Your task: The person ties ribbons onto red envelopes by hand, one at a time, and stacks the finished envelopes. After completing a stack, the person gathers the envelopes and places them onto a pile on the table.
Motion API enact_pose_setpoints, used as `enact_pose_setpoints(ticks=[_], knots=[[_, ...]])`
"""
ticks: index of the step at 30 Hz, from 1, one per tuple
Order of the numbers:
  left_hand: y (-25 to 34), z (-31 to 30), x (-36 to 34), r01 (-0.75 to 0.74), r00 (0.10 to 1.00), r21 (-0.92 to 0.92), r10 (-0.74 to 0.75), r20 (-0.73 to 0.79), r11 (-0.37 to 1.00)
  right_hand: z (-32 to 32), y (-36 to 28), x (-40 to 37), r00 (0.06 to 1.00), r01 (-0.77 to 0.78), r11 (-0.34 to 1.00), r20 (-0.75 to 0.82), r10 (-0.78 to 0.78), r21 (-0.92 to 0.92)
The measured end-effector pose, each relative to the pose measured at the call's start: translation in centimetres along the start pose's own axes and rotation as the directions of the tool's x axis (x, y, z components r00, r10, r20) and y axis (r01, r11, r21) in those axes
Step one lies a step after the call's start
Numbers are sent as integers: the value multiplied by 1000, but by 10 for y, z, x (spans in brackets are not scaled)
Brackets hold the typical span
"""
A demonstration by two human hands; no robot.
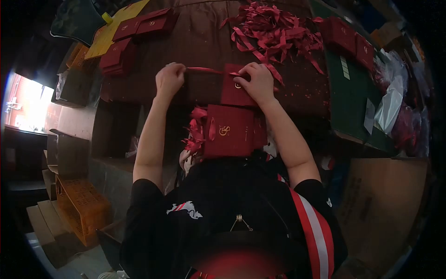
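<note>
Stretched out to the left, my left hand (170, 78) is closed in a pinch on one end of a red ribbon (204, 70). The ribbon runs nearly level across to a dark red, flat card-like piece (232, 95) at the table's near edge. My right hand (259, 80) rests over that piece, thumb and fingers pinched at the ribbon near its upper part; part of a pale printed mark shows beside the thumb. Closer to my body lies another dark red piece (230, 135) with a gold logo, with looped red ribbons (197, 130) along its left side.
A large heap of loose red ribbons (274, 32) lies on the brown-covered table (195, 42). Stacks of dark red pieces stand at the far left (118, 58) and far right (341, 37). An orange crate (81, 204) and a cardboard box (383, 204) flank me.
</note>
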State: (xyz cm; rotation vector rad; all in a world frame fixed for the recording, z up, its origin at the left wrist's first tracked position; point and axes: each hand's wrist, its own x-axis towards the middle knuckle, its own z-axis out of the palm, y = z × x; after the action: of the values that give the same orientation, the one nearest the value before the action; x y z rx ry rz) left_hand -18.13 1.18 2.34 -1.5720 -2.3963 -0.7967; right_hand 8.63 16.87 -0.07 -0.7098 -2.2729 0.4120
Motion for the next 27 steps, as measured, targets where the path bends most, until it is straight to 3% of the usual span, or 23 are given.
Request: enact_pose_setpoints(ticks=[2, 4, 6, 7, 8, 9, 10, 12, 13, 14, 16, 17, 18, 20, 21, 27], knots=[[-21, -2, 0, 14, 999, -4, -15, -33, 1000, 0, -1, 0, 1000, -4, 1000, 5, 4, -7], [-13, -8, -8, 95, 993, -61, -90, 81, 994, -2, -2, 1, 1000, 2, 1000, 12, -1, -22], [15, -7, -20, 56, 998, 17, -56, 5, 998, -5, -1, 1, 1000, 13, 1000, 19, -13, 13], [35, -10, -26, -18, 990, 63, 26, -142, 998, -11, 0, 4, 1000, 14, 1000, 15, -14, 8], [54, -14, -33, -80, 953, 116, 110, -281, 990, -21, 1, 8, 998, -63, 971, -1, 65, 232], [71, -17, -40, -130, 963, 16, 130, -235, 991, -32, 4, 9, 990, -133, 887, 10, 144, 442], [84, -16, -48, -157, 979, -68, 146, -144, 985, -43, 15, 14, 993, -31, 927, -96, 72, 375], [105, -12, -60, -171, 985, -236, 175, -4, 957, -69, 31, 17, 979, -99, 920, -126, 157, 380], [106, -7, -62, -163, 986, -249, 166, -6, 955, -88, 26, 18, 977, -112, 939, -135, 163, 325], [106, -1, -62, -163, 977, -262, 193, 92, 951, -98, 29, 15, 979, -112, 942, -129, 159, 316], [106, 6, -60, -131, 942, -189, 182, 282, 973, -113, 32, 13, 991, 104, 993, -77, -108, -56], [105, 7, -59, -128, 943, -195, 180, 280, 972, -118, 31, 10, 986, 168, 983, 30, -166, -80], [104, 8, -59, -123, 943, -188, 174, 282, 974, -119, 32, 7, 986, 166, 982, 35, -164, -84], [106, 9, -59, -117, 942, -185, 168, 290, 976, -117, 35, -1, 865, 436, 900, 271, -423, 16], [106, 8, -58, -102, 940, -172, 151, 306, 980, -118, 34, -7, 835, 438, 898, 349, -425, 44], [102, 16, -51, -107, 941, -141, 146, 307, 984, -111, 53, -26, 833, 366, 923, 400, -381, 118]])
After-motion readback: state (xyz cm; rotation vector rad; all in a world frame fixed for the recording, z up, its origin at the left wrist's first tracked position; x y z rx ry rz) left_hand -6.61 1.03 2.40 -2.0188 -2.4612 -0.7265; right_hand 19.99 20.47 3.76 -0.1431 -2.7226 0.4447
